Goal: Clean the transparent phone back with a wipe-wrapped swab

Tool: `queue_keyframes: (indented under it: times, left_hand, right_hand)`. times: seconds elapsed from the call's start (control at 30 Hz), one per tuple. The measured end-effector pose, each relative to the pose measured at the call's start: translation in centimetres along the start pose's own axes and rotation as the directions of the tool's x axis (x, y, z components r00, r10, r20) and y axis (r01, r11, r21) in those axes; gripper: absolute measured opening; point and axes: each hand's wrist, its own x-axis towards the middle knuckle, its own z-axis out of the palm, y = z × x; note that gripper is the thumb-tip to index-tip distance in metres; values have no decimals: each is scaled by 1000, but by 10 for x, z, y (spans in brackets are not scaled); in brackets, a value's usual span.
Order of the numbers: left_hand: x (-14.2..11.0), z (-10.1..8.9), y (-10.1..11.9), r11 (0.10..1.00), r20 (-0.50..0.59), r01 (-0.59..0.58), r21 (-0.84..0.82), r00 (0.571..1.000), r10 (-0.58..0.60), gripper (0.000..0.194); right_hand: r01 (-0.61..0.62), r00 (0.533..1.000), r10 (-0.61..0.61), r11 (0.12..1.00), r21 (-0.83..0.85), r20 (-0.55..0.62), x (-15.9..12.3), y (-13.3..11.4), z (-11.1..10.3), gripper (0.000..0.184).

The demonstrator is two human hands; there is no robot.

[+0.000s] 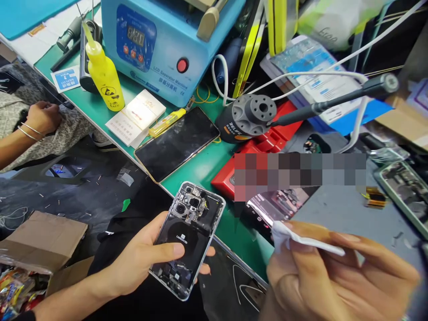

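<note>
My left hand (pixel 143 252) grips a smartphone (pixel 197 236) whose back cover is off, baring its camera modules and black inner parts. The thumb lies across the exposed back and the fingers wrap around the far edge. To the right, my right hand (pixel 327 276) pinches a folded white wipe (pixel 301 238) between thumb and fingers, apart from the held phone. Behind the wipe lies another phone with a lit screen (pixel 287 203), partly hidden by a pixelated patch. A dark-screened phone (pixel 177 142) rests on the green mat just beyond the held phone.
A blue LCD separator machine (pixel 160 49) stands at the back. Near it are a yellow bottle (pixel 105 78), a white box (pixel 143 111) and a black round tool holder (pixel 245 118) with a screwdriver. Another person's hand (pixel 43 118) is at left, above an open cardboard box (pixel 43 236).
</note>
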Motion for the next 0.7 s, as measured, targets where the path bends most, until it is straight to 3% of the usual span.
queue_keyframes:
  times: [0.37,0.7]
  left_hand:
    - [4,-5,-1,1000,46,-9,-25,999,10,45]
    - [7,-7,-4,997,-2,-35,73,999,35,51]
  right_hand:
    - [7,999,-9,999,-38,-33,0,2,0,53]
    - [14,1000,-14,1000,-5,-1,2,1,8,54]
